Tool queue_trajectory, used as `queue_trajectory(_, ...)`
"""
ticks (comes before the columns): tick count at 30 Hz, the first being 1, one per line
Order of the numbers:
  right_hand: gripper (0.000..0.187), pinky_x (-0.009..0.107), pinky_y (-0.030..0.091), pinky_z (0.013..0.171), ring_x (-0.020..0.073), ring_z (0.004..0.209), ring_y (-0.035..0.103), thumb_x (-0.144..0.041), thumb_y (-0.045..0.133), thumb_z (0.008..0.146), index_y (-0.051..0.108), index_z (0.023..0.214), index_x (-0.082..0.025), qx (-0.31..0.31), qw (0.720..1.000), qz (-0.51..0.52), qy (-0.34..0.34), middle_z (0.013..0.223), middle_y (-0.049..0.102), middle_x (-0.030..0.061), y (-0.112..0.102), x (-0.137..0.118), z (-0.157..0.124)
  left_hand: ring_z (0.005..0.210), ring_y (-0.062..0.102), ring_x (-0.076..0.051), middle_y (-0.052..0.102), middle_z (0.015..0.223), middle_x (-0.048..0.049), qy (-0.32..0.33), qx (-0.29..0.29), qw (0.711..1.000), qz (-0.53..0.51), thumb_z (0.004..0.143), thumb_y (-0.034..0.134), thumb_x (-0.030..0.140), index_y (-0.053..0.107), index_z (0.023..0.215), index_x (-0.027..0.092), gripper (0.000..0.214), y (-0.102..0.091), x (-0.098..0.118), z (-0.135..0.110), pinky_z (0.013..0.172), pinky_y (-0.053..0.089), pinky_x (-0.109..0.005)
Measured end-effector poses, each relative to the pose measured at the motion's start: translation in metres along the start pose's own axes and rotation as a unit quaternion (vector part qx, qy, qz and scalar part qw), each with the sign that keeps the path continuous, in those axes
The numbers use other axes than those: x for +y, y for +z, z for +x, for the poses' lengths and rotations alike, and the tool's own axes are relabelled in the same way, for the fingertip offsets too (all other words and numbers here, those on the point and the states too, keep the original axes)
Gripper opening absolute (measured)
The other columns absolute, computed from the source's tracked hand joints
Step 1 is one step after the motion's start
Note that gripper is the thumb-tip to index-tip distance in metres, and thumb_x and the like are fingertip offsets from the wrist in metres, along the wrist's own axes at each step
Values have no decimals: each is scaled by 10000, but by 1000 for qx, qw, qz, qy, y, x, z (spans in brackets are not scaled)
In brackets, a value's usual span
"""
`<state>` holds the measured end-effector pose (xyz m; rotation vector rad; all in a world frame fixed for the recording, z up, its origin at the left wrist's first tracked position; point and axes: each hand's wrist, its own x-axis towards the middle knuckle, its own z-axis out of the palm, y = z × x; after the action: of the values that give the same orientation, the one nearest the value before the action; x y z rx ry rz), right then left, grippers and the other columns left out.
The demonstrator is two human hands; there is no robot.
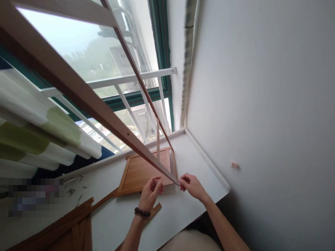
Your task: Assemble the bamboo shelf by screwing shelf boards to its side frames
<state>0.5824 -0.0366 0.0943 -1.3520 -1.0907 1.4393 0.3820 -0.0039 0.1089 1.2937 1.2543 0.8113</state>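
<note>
A tall wooden frame [115, 123] stands slanting on the white tabletop, with its long leg's lower end between my hands. My right hand [192, 186] is beside that end, fingertips pinched together; whatever they hold is too small to make out. My left hand [150, 195], with a dark bead bracelet [142, 212] at the wrist, is left of the leg end. Its fingers are curled in and hide whatever may be in them. Behind the leg lies a flat wooden panel [138, 172]. A short wooden piece with a hole [156, 208] lies partly under my left wrist.
More brown wooden parts [70, 230] lie at the lower left. Several small hardware pieces [71, 191] are scattered on the white tabletop [112, 223] near the curtain [39, 136]. A white railing [131, 79] crosses the window. The white wall [248, 87] bounds the right side.
</note>
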Motion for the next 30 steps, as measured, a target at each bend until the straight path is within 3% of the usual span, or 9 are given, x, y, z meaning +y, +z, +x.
queue_trajectory(5,310,256,475,565,123,574,592,-452,570,702,563,761,-148,68,997,-7,-43,683,616,26,-39,-11,46,587,572,-130,586,690,-10,73,86,989,95,707,546,408,569,906,161,319,14,16,52,508,468,-242)
queue_trajectory(10,265,277,487,651,134,638,601,-391,597,684,605,788,-148,67,995,-18,-67,724,640,40,-58,-14,90,741,578,-163,586,877,-73,112,90,970,195,734,506,358,572,885,159,258,29,34,99,608,495,-290)
queue_trajectory(13,260,294,495,671,142,644,608,-349,613,662,611,820,-142,67,996,-7,-56,739,647,49,-65,-10,114,917,553,-198,557,1021,-99,137,50,943,298,738,495,307,566,965,162,279,28,34,130,774,479,-346)
queue_trajectory(16,269,299,509,641,152,629,620,-357,615,652,595,809,-139,76,996,30,-45,726,640,49,-67,-5,135,1087,475,-230,508,1152,-122,161,-7,904,395,726,510,284,528,1085,151,384,22,27,163,949,374,-386)
queue_trajectory(19,247,291,512,599,152,604,621,-376,590,673,585,751,-141,72,996,39,-33,684,633,47,-67,3,151,1124,444,-261,490,1205,-134,149,-72,863,477,718,518,305,505,1129,149,439,17,21,193,971,331,-414)
queue_trajectory(23,215,263,511,561,135,619,620,-375,517,737,528,745,-161,76,996,30,-26,753,650,60,-67,17,169,1091,458,-273,563,1097,-107,130,-152,814,546,720,485,315,550,1026,171,345,16,21,219,998,238,-461)
queue_trajectory(26,216,212,485,444,118,639,617,-408,441,788,440,790,-191,75,996,28,-35,971,630,78,-64,27,184,989,513,-253,607,949,-63,94,-203,810,542,758,403,318,560,956,192,282,15,18,231,978,229,-481)
queue_trajectory(30,228,174,401,296,98,584,604,-458,344,831,339,855,-231,38,998,49,-30,1208,514,77,-49,37,208,796,541,-231,595,804,-48,68,-231,811,532,715,423,288,555,948,166,295,15,9,241,819,372,-397)
